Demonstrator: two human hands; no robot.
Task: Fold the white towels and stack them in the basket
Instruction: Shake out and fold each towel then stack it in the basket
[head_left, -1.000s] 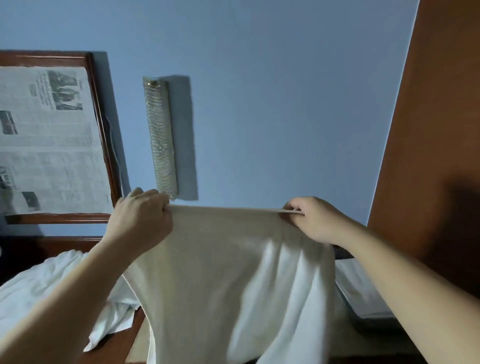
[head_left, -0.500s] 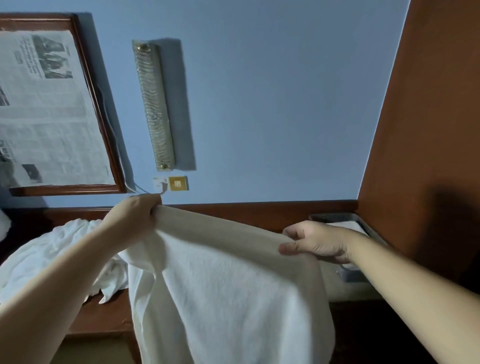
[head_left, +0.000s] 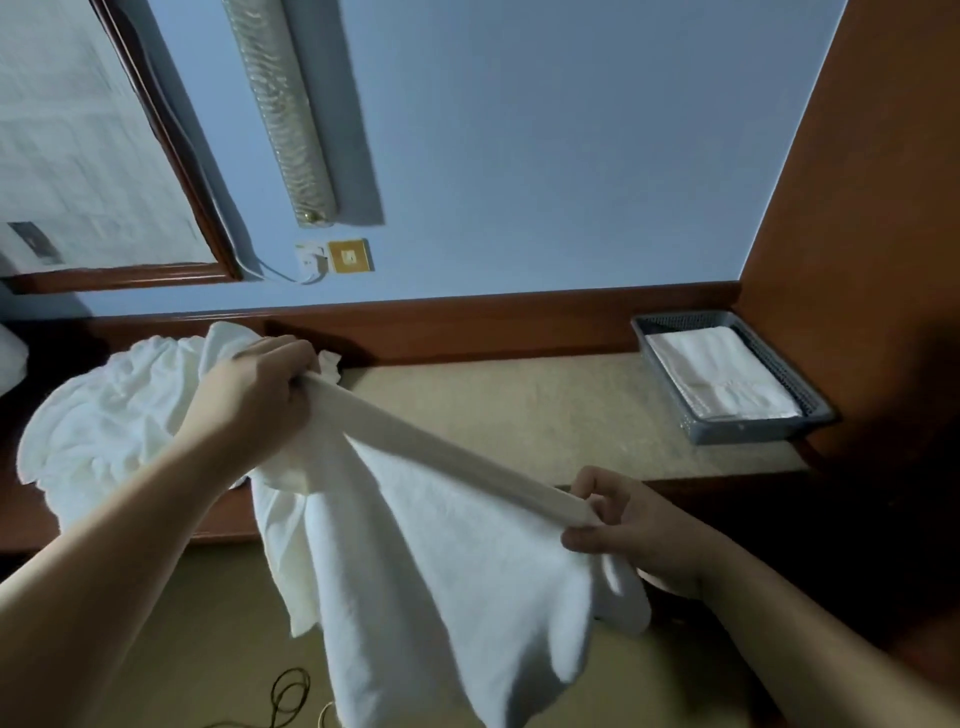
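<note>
A white towel (head_left: 441, 561) hangs in the air, its top edge pulled taut between my hands. My left hand (head_left: 254, 395) grips one corner at the upper left. Lower and to the right, my right hand (head_left: 639, 525) pinches the other corner. The rest of the towel droops toward the floor. A heap of unfolded white towels (head_left: 114, 410) lies on the ledge at the left, behind my left arm. At the right end of the ledge stands a grey plastic basket (head_left: 748, 431) holding a folded white towel (head_left: 722, 379).
A beige-topped ledge (head_left: 519, 405) with a wooden back rail runs along the blue wall. A wooden panel (head_left: 872, 208) rises at the right beside the basket. A framed newspaper (head_left: 78, 156), a wall lamp and a socket hang above. A dark cable (head_left: 285, 696) lies on the floor.
The view has tipped downward, bringing the ledge and basket into sight. Both hands have lowered with the towel, the right hand further down than the left, so the top edge now slants.
</note>
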